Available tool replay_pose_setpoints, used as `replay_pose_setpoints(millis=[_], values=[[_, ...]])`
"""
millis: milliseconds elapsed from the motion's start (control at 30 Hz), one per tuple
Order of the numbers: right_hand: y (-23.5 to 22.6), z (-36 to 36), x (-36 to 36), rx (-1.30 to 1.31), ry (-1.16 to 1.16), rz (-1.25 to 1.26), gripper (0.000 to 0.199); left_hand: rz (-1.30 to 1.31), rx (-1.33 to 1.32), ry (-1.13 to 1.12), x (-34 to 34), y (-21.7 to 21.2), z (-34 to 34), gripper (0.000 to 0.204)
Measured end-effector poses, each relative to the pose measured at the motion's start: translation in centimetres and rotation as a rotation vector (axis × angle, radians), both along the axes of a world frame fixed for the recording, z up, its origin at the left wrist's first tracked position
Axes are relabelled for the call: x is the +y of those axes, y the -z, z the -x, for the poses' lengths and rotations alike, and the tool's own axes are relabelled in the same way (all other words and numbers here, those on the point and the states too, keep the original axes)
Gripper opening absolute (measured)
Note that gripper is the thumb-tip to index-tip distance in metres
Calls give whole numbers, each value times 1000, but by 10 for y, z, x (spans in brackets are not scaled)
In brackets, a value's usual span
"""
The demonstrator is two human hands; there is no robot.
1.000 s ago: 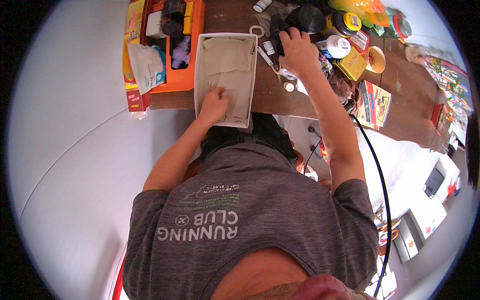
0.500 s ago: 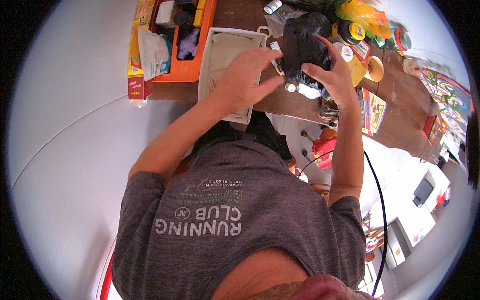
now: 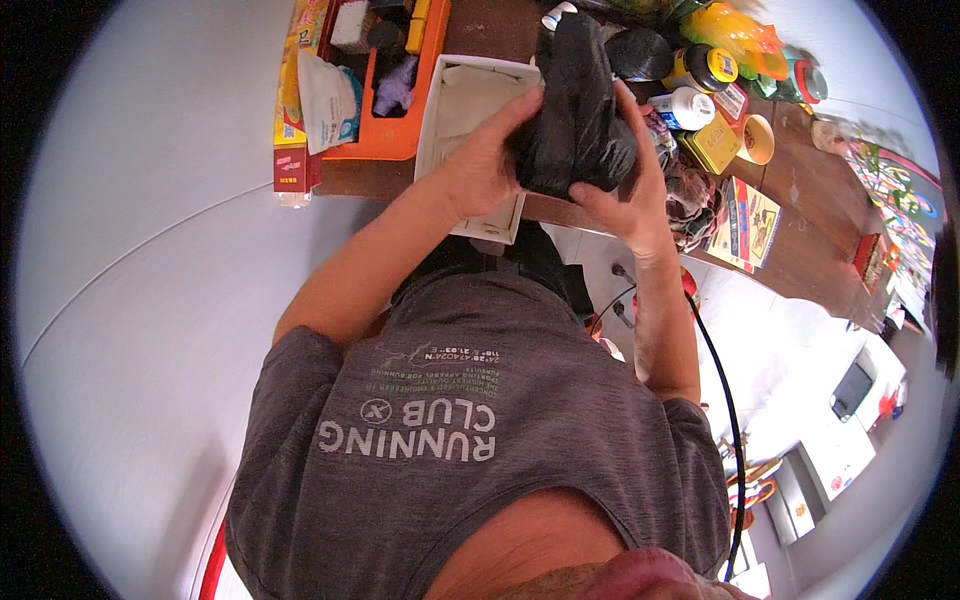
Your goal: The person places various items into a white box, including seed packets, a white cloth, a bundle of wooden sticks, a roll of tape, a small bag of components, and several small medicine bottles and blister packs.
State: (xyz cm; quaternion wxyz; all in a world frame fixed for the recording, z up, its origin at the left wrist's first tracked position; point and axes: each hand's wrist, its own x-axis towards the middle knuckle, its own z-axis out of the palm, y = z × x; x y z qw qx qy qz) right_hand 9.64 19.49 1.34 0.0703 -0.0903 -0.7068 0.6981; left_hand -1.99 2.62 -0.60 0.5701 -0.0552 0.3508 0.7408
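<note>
A black plastic-wrapped bundle (image 3: 572, 115) is lifted between my two hands, above the table's near edge. My left hand (image 3: 483, 165) closes on its left side. Around its right side and lower end, my right hand (image 3: 635, 200) is wrapped, with the thumb along the near edge. What lies inside the black plastic is hidden. Just left of the bundle, partly behind my left hand and forearm, an open white box (image 3: 425, 140) lined with pale paper juts over the table edge.
An orange tray (image 3: 378, 150) with small items stands at left beside a white packet (image 3: 327, 100). At right are a white bottle (image 3: 685, 108), a yellow-lidded jar (image 3: 703, 68), a yellow box (image 3: 714, 145) and a paper cup (image 3: 757, 140). A black cable (image 3: 735, 430) hangs beside my right arm.
My left hand has come onto the black bundle, which my right hand was gripping alone. The bundle has moved left and nearer, uncovering a dark round thing and the white bottle behind it.
</note>
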Motion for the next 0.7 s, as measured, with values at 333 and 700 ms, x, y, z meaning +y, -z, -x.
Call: replay_pose_setpoints(millis=[333, 700], values=[[-25, 8, -9, -282, 54, 184, 78, 35, 318, -1, -16, 2, -10, 60], [-8, 3, -29, 16, 297, 230, 39, -55, 177, -36, -24, -9, -11, 52]])
